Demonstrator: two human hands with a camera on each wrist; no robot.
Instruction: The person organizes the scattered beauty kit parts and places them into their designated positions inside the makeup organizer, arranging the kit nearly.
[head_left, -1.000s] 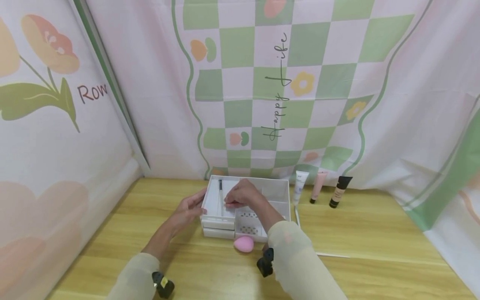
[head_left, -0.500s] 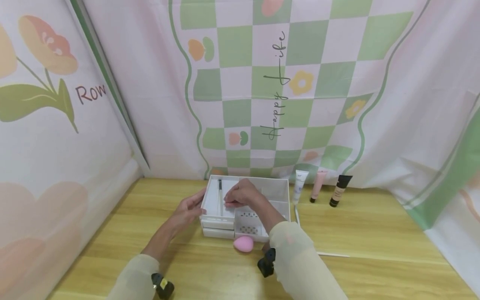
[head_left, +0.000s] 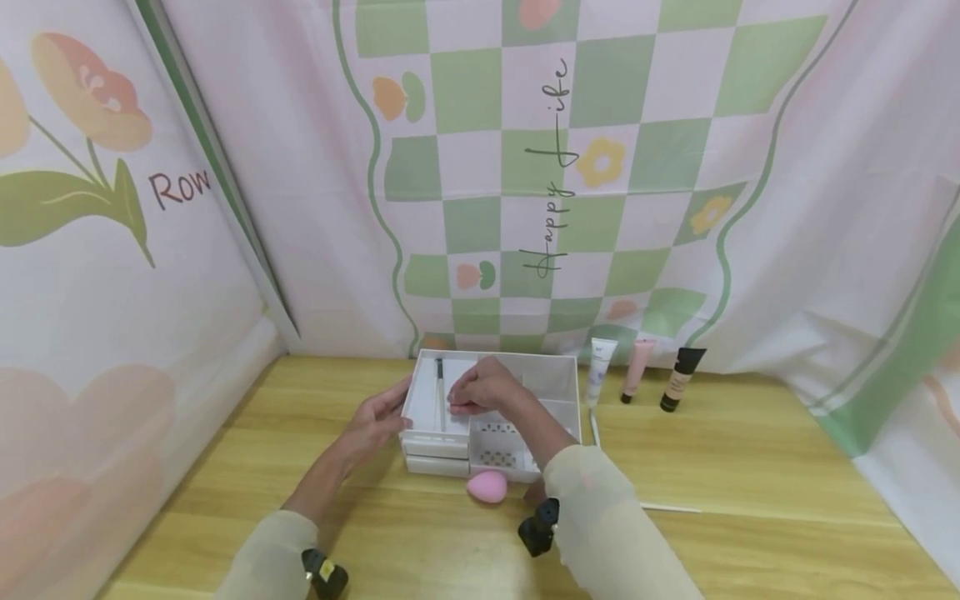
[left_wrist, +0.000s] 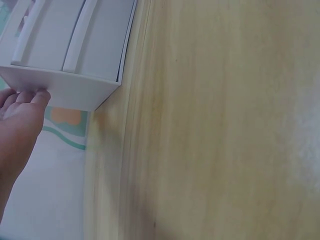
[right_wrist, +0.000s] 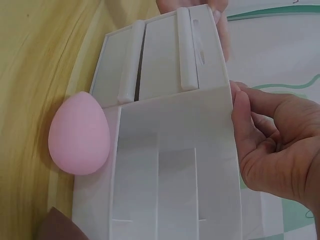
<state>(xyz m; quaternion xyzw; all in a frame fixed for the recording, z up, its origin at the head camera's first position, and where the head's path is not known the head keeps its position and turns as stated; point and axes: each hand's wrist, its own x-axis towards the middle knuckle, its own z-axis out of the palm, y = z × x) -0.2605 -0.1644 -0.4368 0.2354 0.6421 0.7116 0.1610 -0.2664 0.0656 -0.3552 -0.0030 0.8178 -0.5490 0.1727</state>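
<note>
A white desktop organizer (head_left: 551, 367) with two drawers stands on the table. A slim stick with a dark end (head_left: 440, 392), like a makeup brush, lies in its top left tray. My left hand (head_left: 378, 422) rests against the organizer's left side, fingers fairly straight, thumb at the front corner. In the left wrist view, its fingertips touch the side wall. My right hand (head_left: 487, 387) reaches into the top tray, thumb and fingers drawn together beside the stick. Whatever may be between those fingertips is hidden. A pink makeup sponge (right_wrist: 80, 135) lies against the organizer's front.
To the right stand a white tube (head_left: 600, 373), a pink tube (head_left: 637, 372) and a beige tube with a black end (head_left: 681, 381). A thin white stick (head_left: 671, 507) lies on the wooden table (head_left: 787, 467). Printed curtains hang behind and at the left.
The camera view has shifted slightly. Both hands stay in nearly the same place at the organizer, and the right forearm has moved a little to the right.
</note>
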